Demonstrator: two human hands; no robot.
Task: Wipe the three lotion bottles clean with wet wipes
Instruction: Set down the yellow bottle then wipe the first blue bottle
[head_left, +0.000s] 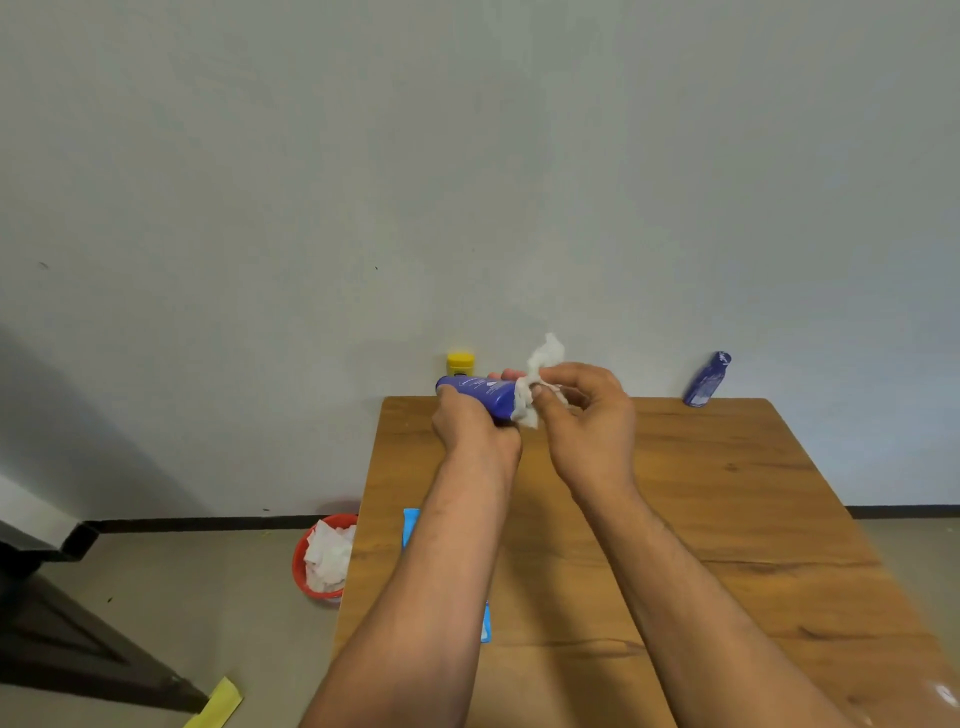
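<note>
In the middle of the frame, the left hand (470, 415) has its fingers wrapped tight around a blue bottle (478, 392), held sideways over the counter (727, 519). The right hand (587, 410) pinches a white wipe (540, 374) against the bottle's end. A second blue bottle (706, 379) stands further right.

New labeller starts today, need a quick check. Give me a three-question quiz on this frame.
1. True or false: the left hand grips the blue bottle, held roughly horizontal.
2. Multiple choice: where does the red bin holding crumpled white sheets stand relative to the table? A) on it B) on the floor to its left C) on the floor to its right
3. Fill in: the right hand pinches a white ____ against the bottle's end.
Key: 1 true; 2 B; 3 wipe.
</note>
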